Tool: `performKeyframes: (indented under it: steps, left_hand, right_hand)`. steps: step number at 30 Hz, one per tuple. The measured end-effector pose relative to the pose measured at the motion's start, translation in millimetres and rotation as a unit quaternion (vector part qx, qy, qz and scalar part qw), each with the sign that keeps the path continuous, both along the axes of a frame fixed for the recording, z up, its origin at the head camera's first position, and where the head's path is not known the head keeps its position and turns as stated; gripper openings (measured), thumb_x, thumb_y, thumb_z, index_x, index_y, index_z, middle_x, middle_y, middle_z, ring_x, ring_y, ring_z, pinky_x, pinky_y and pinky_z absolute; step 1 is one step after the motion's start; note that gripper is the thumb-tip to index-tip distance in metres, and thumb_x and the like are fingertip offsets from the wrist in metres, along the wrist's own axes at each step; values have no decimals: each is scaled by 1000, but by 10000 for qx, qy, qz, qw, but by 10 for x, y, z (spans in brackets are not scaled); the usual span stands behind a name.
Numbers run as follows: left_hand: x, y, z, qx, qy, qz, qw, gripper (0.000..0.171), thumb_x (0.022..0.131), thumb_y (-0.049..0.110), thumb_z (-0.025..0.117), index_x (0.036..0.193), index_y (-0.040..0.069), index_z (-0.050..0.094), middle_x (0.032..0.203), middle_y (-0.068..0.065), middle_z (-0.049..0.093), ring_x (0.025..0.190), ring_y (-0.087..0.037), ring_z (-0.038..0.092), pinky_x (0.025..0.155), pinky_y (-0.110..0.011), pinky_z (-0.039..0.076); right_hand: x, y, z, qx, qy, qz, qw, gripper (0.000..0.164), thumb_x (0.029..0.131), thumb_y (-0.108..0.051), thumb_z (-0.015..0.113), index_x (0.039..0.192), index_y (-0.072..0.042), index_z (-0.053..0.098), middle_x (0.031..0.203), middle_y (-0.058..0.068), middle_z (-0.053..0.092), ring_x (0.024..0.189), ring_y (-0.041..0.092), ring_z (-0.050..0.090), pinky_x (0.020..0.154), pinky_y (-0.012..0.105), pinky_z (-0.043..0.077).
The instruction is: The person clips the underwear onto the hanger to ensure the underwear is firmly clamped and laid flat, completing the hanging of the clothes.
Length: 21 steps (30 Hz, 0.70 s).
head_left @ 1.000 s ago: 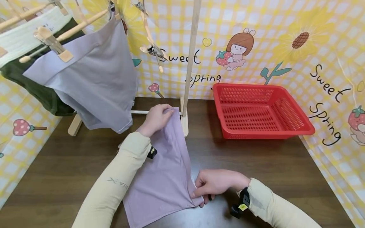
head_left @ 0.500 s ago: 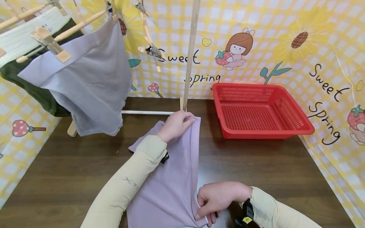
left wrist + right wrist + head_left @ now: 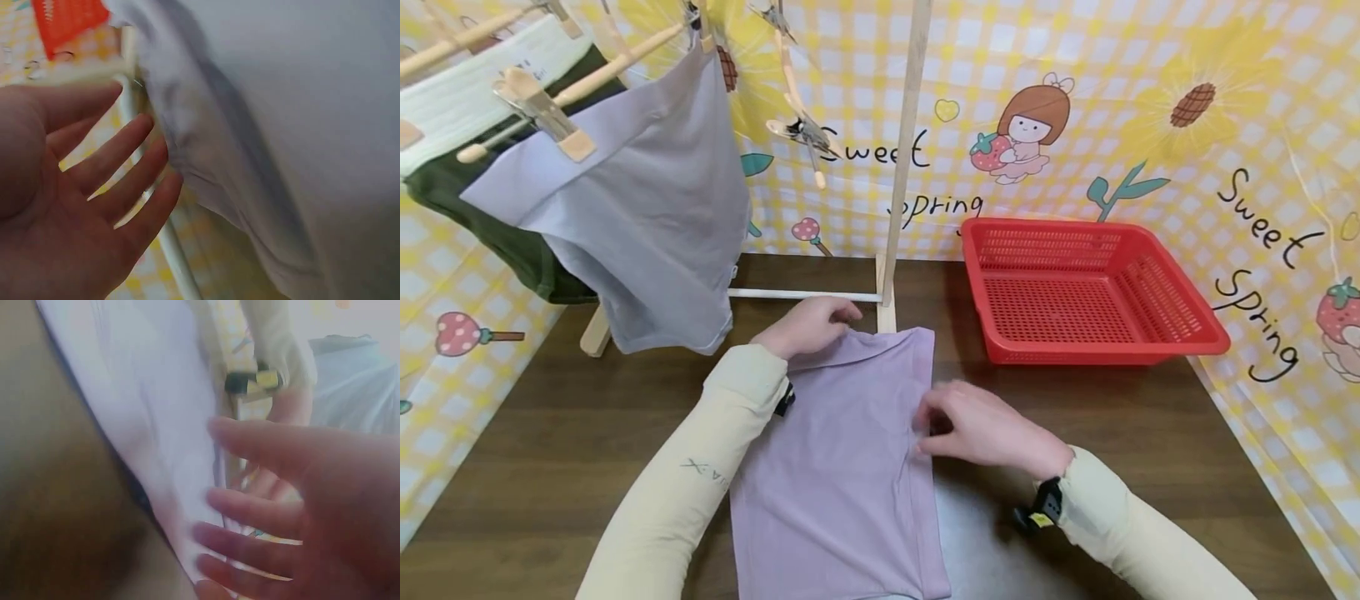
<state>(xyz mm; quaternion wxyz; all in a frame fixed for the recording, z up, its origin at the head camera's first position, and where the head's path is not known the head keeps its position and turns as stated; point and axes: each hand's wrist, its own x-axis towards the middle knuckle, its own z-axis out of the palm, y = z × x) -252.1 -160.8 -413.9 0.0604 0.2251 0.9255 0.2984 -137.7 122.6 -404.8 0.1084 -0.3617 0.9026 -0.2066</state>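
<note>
Lilac shorts (image 3: 842,467) lie spread on the dark wooden table, with the waistband along their right side. At their far edge is my left hand (image 3: 808,327); in the left wrist view its fingers (image 3: 134,159) are spread and loosely bent, the tips right beside the cloth, gripping nothing. Over the waistband side hovers my right hand (image 3: 981,427), slightly blurred. The right wrist view shows its fingers (image 3: 250,547) apart and holding nothing, in front of the cloth; whether the tips touch it I cannot tell.
A red plastic basket (image 3: 1093,348) stands at the back right. A wooden rack post (image 3: 904,158) rises behind the shorts. Grey shorts (image 3: 655,200) and dark green shorts (image 3: 482,225) hang from clip hangers at the left. Another clip hanger (image 3: 801,129) hangs near the post.
Both hands have let go of the waistband. The left hand has moved left along the far edge; the right hand has lifted and moved away from me. The shorts now lie flatter.
</note>
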Motion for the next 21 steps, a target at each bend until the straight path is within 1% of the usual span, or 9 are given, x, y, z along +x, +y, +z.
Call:
performKeyframes:
  steps: [1, 3, 5, 6, 8, 12, 15, 18, 21]
  left_hand:
    - [2, -43, -19, -32, -98, -101, 9999, 31, 90, -2, 61, 120, -1, 70, 114, -16, 70, 109, -31, 63, 97, -44, 46]
    - [12, -99, -48, -106, -236, -244, 9994, 35, 85, -3, 65, 119, -1, 71, 112, -16, 70, 108, -31, 63, 96, -45, 47]
    - [33, -128, -67, -231, -321, -290, 9988, 37, 81, -2, 69, 118, 1, 72, 108, -13, 71, 102, -30, 63, 93, -45, 47]
    - [46, -140, -74, -290, -347, -306, 9985, 36, 80, -1, 71, 116, 1, 72, 105, -12, 71, 100, -29, 62, 92, -44, 47]
    - [78, -169, -84, -425, -388, -263, 9980, 34, 80, 0, 72, 114, 3, 73, 100, -9, 71, 95, -26, 62, 89, -43, 47]
    - [143, -273, -74, -575, -592, -30, 9966, 29, 82, 1, 72, 111, 3, 71, 91, -7, 66, 86, -24, 60, 85, -40, 48]
    - [167, -383, -60, -612, -605, 137, 9962, 20, 83, 0, 72, 103, 3, 70, 87, -6, 65, 82, -23, 60, 81, -40, 49]
    - [181, -485, -58, -674, -312, 247, 9969, 9, 85, 2, 72, 93, 5, 70, 83, -4, 66, 81, -23, 62, 79, -41, 50]
    - [193, -552, -66, -721, 18, 348, 9968, 1, 89, 6, 72, 89, 6, 72, 82, -2, 67, 81, -23, 63, 79, -41, 50]
  right_hand:
    - [-51, -26, -24, -7, 168, -36, 9999, 32, 83, -42, 84, 99, -18, 69, 96, -4, 64, 89, 13, 57, 78, 33, 50]
    - [-135, -75, -88, 138, 374, -13, 9992, 52, 83, -44, 84, 120, -12, 67, 121, 4, 62, 111, 20, 56, 94, 39, 48]
    - [-193, -109, -150, 379, 392, 108, 9985, 69, 85, -46, 82, 138, -9, 58, 143, 10, 53, 129, 26, 49, 104, 44, 44]
    - [-214, -118, -173, 508, 365, 194, 9979, 74, 86, -47, 80, 144, -8, 54, 151, 11, 46, 137, 28, 43, 109, 47, 40]
    - [-238, -115, -196, 705, 233, 306, 9968, 81, 87, -48, 79, 151, -8, 48, 159, 13, 37, 145, 30, 34, 114, 50, 32]
    - [-240, -56, -149, 839, -28, 363, 9958, 83, 86, -45, 80, 153, -9, 46, 160, 12, 35, 147, 30, 30, 115, 52, 28]
    - [-234, -1, -110, 760, -167, 405, 9961, 81, 84, -41, 83, 150, -9, 50, 158, 12, 39, 145, 31, 33, 113, 54, 30]
    - [-278, 18, -94, 322, -110, 330, 9989, 71, 83, -36, 85, 143, -8, 57, 150, 13, 48, 138, 30, 42, 111, 51, 35]
    - [-406, -9, -117, -296, 323, -29, 9990, 61, 85, -27, 85, 137, -6, 61, 141, 12, 54, 129, 29, 48, 107, 46, 40]
